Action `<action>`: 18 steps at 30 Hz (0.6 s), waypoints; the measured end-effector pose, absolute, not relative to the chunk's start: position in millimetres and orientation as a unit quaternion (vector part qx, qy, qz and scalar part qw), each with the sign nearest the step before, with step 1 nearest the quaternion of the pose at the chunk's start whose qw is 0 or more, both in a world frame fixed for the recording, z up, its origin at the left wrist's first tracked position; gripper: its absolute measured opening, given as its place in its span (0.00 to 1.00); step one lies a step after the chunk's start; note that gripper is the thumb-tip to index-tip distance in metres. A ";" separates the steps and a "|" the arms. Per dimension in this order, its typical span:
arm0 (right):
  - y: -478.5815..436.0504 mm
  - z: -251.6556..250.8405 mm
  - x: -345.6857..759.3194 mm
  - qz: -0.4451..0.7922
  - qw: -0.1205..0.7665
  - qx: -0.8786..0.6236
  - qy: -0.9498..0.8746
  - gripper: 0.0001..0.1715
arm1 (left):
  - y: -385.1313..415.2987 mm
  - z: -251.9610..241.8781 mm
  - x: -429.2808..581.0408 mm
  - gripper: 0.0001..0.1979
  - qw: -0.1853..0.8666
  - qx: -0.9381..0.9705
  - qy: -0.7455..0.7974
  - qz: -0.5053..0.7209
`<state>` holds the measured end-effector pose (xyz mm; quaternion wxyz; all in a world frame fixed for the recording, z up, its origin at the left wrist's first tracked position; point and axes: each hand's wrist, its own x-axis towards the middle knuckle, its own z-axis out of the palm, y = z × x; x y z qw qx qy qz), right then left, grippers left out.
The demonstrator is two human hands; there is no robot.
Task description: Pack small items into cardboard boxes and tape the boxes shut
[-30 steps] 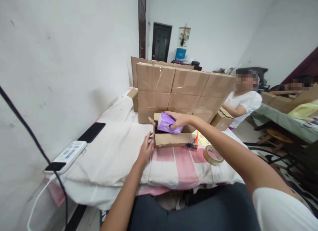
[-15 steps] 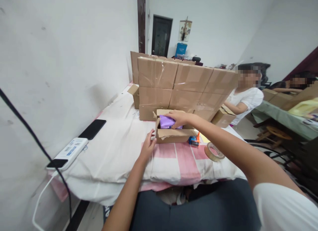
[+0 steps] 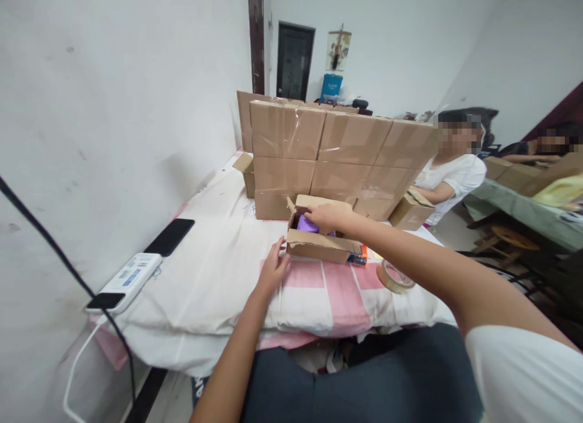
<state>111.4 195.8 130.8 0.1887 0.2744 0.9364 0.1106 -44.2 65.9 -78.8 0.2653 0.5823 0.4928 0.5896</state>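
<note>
An open cardboard box (image 3: 319,249) sits on the cloth-covered table, its flaps raised. Inside it lies a purple wrapped package (image 3: 308,223), lower than the box rim. My right hand (image 3: 328,218) reaches in from the right, its curled fingers on the package; some fingertips are hidden by the hand and box. At the box's left front corner is my left hand (image 3: 275,266), fingers stretched out and holding nothing. An orange and blue tape dispenser (image 3: 357,258) lies against the box's right end, partly covered. A roll of tape (image 3: 395,277) rests farther right.
Behind the box stands a wall of taped cartons (image 3: 291,131). A black phone (image 3: 170,236) and a white power strip (image 3: 132,274) lie at the left, with a cable hanging down. At the right, a person in a white shirt (image 3: 460,177) handles another carton (image 3: 412,210).
The purple package has sunk deeper into the box under my right hand. The box has shifted slightly right, towards the tape dispenser. My left hand stays almost in place.
</note>
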 end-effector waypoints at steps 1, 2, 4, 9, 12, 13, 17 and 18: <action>194.9 129.9 111.3 0.108 0.192 0.279 0.935 0.33 | 65.8 -78.6 -43.9 0.29 0.264 0.583 0.494 0.588; 194.0 128.4 111.3 0.106 0.199 0.282 0.932 0.31 | 65.6 -78.3 -43.7 0.29 0.262 0.584 0.495 0.587; 191.9 123.4 111.9 0.105 0.216 0.283 0.929 0.26 | 65.1 -77.7 -43.3 0.29 0.259 0.588 0.496 0.585; 189.7 109.3 117.2 0.098 0.227 0.285 0.926 0.21 | 64.5 -78.3 -43.4 0.29 0.253 0.597 0.498 0.575; 193.9 104.5 120.9 0.088 0.230 0.294 0.924 0.27 | 64.6 -78.2 -43.2 0.30 0.252 0.605 0.498 0.568; 195.9 103.0 122.0 0.082 0.231 0.297 0.923 0.28 | 64.4 -77.4 -43.1 0.30 0.253 0.609 0.496 0.565; 205.3 94.2 126.5 0.045 0.229 0.326 0.916 0.32 | 62.4 -72.4 -42.5 0.30 0.249 0.614 0.497 0.560; 207.8 91.7 127.6 0.034 0.224 0.336 0.914 0.32 | 62.0 -71.4 -42.5 0.30 0.246 0.610 0.500 0.563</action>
